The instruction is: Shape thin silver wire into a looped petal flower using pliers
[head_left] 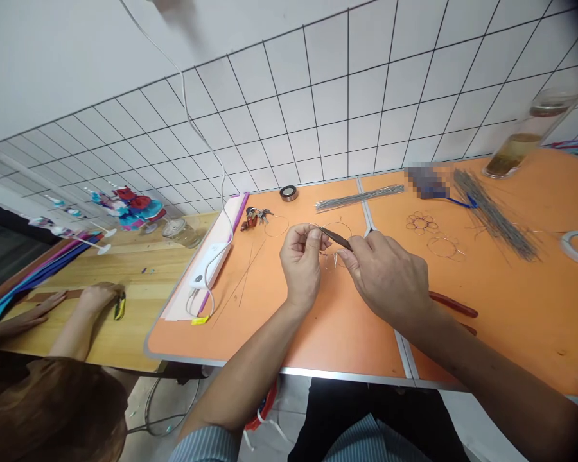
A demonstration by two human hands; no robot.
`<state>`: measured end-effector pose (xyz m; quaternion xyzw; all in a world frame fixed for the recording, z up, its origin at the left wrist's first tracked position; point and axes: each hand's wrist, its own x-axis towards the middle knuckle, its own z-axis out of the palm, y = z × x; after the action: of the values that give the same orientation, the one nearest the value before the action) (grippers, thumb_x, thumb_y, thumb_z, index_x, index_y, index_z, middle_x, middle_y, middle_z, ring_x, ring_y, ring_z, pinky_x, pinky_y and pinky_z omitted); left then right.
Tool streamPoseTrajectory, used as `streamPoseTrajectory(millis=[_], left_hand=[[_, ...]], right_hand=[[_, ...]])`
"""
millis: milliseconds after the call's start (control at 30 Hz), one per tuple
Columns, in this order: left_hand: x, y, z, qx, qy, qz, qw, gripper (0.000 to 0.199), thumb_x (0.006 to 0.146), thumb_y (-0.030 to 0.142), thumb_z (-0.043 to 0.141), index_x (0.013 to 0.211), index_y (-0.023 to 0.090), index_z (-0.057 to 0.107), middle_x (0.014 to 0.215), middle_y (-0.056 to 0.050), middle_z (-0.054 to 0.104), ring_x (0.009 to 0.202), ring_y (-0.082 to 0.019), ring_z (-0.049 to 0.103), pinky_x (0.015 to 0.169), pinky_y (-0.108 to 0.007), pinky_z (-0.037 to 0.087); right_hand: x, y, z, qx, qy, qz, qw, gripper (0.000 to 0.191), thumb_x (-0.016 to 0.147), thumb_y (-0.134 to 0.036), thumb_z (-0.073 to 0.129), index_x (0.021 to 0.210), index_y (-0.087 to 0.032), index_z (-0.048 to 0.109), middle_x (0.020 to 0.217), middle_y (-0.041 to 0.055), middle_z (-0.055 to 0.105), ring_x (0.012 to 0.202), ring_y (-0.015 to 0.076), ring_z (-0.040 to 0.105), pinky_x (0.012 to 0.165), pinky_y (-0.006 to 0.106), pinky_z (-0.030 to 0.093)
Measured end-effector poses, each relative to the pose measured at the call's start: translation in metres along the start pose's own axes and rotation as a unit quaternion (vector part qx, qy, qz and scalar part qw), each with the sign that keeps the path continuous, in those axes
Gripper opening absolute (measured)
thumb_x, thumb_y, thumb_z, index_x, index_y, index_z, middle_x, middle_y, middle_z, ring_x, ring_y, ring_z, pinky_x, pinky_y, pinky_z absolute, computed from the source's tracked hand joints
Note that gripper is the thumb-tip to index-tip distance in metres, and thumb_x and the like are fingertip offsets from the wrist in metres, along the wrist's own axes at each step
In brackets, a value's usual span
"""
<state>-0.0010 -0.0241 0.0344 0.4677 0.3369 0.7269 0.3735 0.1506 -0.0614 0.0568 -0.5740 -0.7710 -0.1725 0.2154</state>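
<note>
Near the middle of the orange table, my left hand (pixel 302 260) pinches a thin wire piece (pixel 345 226) that bends into a loop between both hands. My right hand (pixel 388 273) is closed around long-nose pliers (pixel 336 238). Their dark narrow jaws meet the wire at my left fingertips, and red handles stick out behind my right wrist. Short wire ends hang below my fingers. Whether the jaws are clamped on the wire is too small to tell. A flower-shaped wire piece (pixel 421 222) and a round wire piece (pixel 444 246) lie to the right.
Wire bundles (pixel 359 198) lie at the back and right. A tape roll (pixel 288 192), keys (pixel 260 215) and a white power strip (pixel 210 264) are on the left. A tilted-looking glass jar (pixel 517 151) stands far right. At the left table, another person's hand (pixel 99 296) holds a yellow cutter (pixel 120 307).
</note>
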Motion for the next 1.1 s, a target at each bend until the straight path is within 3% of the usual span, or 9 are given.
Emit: streamPoseTrajectory(millis=[233,567,833,1100], left_hand=[[-0.0005,0.0001,-0.0003,0.018,0.002,0.009,1.000,0.024,0.100,0.040,0.080,0.094,0.019,0.070,0.082,-0.001,0.070,0.077,-0.013,0.068,0.075,-0.027,0.056],[-0.0002,-0.0009,-0.0010,0.024,-0.001,0.011,1.000,0.022,0.101,0.039,0.079,0.095,0.019,0.070,0.083,-0.001,0.070,0.077,-0.013,0.068,0.076,-0.027,0.056],[0.0002,-0.0003,-0.0007,0.014,0.003,0.001,1.000,0.024,0.100,0.040,0.081,0.094,0.020,0.070,0.083,-0.001,0.070,0.077,-0.013,0.068,0.076,-0.027,0.056],[0.0008,-0.0021,-0.0002,-0.019,0.007,-0.019,1.000,0.024,0.099,0.039,0.083,0.094,0.019,0.071,0.083,-0.001,0.070,0.076,-0.012,0.066,0.076,-0.027,0.057]], right_hand=[[0.0000,-0.0010,0.0007,0.000,-0.009,0.005,1.000,0.051,0.119,-0.051,0.041,0.096,-0.017,0.070,0.085,0.0077,0.065,0.073,0.0186,0.053,0.058,0.033,0.014],[-0.0010,0.0000,0.0063,-0.018,0.046,-0.016,0.999,0.048,0.119,-0.047,0.043,0.091,-0.018,0.068,0.080,0.0056,0.064,0.071,0.0186,0.056,0.057,0.032,0.015],[-0.0004,-0.0011,0.0037,0.004,-0.002,0.002,1.000,0.049,0.119,-0.049,0.041,0.095,-0.017,0.070,0.085,0.0072,0.065,0.075,0.0193,0.056,0.057,0.033,0.014],[0.0003,-0.0033,0.0045,0.012,-0.011,0.012,1.000,0.048,0.119,-0.049,0.040,0.098,-0.017,0.069,0.087,0.0079,0.065,0.077,0.0198,0.055,0.058,0.033,0.015]])
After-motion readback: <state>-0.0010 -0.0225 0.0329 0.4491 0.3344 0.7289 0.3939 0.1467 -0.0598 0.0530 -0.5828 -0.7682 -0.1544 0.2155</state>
